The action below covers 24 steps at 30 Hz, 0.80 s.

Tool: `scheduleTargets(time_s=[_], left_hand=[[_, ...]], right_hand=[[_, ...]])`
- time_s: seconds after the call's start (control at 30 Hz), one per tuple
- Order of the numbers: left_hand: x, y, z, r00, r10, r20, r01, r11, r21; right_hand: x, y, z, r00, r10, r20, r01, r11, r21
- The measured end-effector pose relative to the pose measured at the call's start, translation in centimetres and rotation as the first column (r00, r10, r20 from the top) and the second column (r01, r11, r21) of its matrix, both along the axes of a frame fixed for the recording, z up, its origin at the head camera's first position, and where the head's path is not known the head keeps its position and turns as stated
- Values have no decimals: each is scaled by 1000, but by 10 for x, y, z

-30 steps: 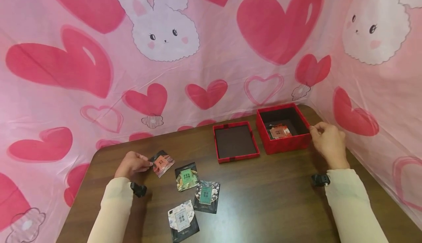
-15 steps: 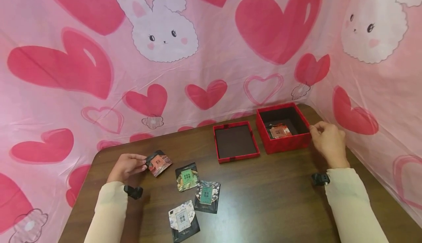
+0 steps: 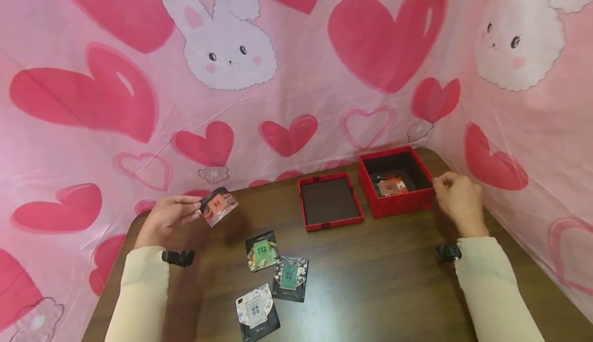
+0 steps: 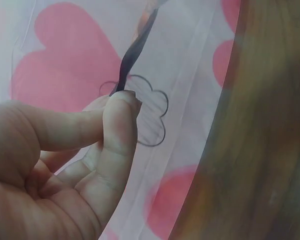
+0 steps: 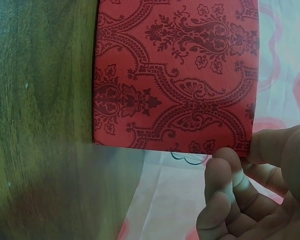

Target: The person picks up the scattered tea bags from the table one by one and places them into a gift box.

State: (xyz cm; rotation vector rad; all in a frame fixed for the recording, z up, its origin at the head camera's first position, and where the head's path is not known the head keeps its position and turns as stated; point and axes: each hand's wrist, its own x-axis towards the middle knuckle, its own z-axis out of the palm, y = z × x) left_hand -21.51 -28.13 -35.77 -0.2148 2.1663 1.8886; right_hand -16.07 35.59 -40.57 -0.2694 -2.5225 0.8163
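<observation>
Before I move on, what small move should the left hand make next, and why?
Probably carry the orange-labelled sachet rightward toward the red box: the left hand pinches it above the table, and the right hand holds the open box's edge.

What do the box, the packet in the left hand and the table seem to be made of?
Box: probably stiff cardboard under matte red paper; flat walls, square edges, dark pattern.
Packet in the left hand: likely thin foil or plastic film, printed; its edge looks thin and wavy.
Table: wood or wood-look laminate, satin; brown grain and a soft glare.
</observation>
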Motion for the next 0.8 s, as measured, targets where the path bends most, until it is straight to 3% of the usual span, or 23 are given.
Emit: scheduleTargets(time_s=[0.1, 0.3, 0.8], left_hand=[[-3, 7, 4, 1000, -26, -1, 26, 1000, 13], [-6, 22, 2, 999, -45, 5, 45, 999, 30], [-23, 65, 7, 999, -20, -41, 23, 997, 77]], right_hand=[[0, 1, 0, 1000, -5, -6, 5, 1000, -3], [-1, 1, -1, 1000, 3, 5, -3, 1000, -5], [0, -1, 0, 999, -17, 30, 18, 999, -28]])
